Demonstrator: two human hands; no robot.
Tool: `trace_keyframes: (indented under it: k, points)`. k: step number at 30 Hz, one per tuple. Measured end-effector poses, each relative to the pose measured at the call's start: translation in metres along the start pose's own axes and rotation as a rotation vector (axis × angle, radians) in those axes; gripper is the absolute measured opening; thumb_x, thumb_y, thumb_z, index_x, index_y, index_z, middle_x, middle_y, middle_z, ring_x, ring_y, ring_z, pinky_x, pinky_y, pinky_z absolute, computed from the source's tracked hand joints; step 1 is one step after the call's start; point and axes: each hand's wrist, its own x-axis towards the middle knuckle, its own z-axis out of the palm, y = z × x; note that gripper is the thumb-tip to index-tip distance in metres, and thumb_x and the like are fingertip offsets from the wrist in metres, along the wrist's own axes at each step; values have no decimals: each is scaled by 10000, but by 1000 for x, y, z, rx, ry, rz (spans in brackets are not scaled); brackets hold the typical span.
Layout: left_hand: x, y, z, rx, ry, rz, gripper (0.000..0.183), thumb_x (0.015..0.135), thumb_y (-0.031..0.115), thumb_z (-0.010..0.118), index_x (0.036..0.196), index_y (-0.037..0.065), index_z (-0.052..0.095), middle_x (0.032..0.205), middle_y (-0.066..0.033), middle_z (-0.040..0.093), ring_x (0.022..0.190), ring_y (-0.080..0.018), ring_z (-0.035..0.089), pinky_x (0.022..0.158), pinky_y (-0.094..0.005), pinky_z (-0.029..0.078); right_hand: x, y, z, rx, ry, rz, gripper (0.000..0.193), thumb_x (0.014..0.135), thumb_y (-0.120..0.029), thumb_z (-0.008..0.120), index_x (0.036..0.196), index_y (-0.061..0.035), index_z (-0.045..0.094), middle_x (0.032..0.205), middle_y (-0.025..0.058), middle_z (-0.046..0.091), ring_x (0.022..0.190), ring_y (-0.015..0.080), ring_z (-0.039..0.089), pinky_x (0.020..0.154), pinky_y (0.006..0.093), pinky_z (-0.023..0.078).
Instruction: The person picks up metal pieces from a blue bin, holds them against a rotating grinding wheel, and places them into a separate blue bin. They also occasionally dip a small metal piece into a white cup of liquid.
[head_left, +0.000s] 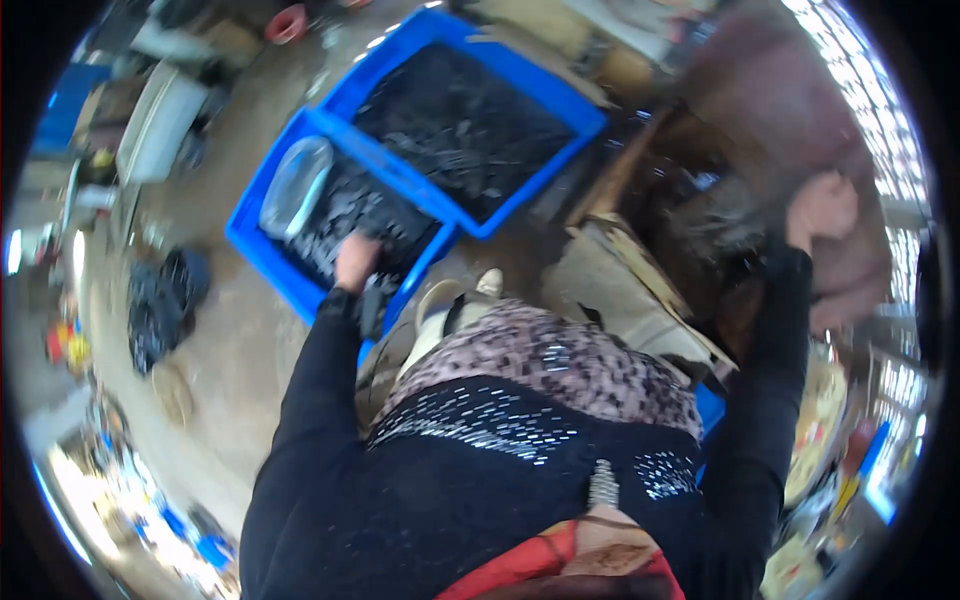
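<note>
My left hand (357, 260) reaches down into the nearer blue bin (268, 258), at the dark grey pieces (405, 222) that fill it. Blur hides its fingertips, so a grip does not show. A clear plastic tub (298, 190) lies on the pieces just beyond that hand. Far out to the right, my right hand (825, 207) is closed in a fist against a large reddish-brown sheet (770, 100). Whether it grips the sheet or something small is unclear. Below the sheet, an open worn box (640, 262) holds dark, shiny material.
A second blue bin (590, 130) with dark pieces adjoins the first on the far side. On the left floor lie a black plastic bag (160, 310) and a white container (160, 125). A red ring-shaped item (287, 24) is at the back. Clutter lines the right edge.
</note>
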Motion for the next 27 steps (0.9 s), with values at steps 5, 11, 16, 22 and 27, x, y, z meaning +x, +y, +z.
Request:
trace_keyframes:
  k: [5,11,16,22,27]
  points:
    - [-3,-85,3,-94,140,280,104,902,171,547,889,87,606,693,-137,600,578,-287,599,484,-401,484,5,-15,5,358,181,-4,190,788,-194,628,876,-55,722,851,143,691,791,339,653,706,447,527]
    - [-28,24,-26,-1151,128,-35,129,1008,207,482,999,100,552,665,-25,538,541,-141,544,460,-291,448,7,-14,6,333,153,140,240,820,-160,604,1004,-53,715,1038,168,666,1009,357,602,892,478,469]
    - [-53,104,-54,-1211,126,164,128,1011,204,480,932,111,516,640,-5,514,462,-104,476,399,-241,368,4,-7,-17,226,52,167,311,873,-115,555,1170,-58,630,1257,225,558,1194,425,489,999,560,381]
    - [-73,206,-85,-1094,91,403,189,1033,182,438,1127,90,575,662,13,562,468,-46,466,392,-196,344,-1,-14,-42,411,-232,253,414,761,-134,627,1159,-16,630,1349,190,514,1344,412,368,1096,614,270]
    - [-87,305,-79,-1088,-86,692,211,1040,185,438,1161,76,570,696,9,591,477,-42,456,401,-194,335,5,4,-89,424,-231,241,339,761,-137,619,1084,-41,655,1250,159,566,1281,372,428,1042,583,329]
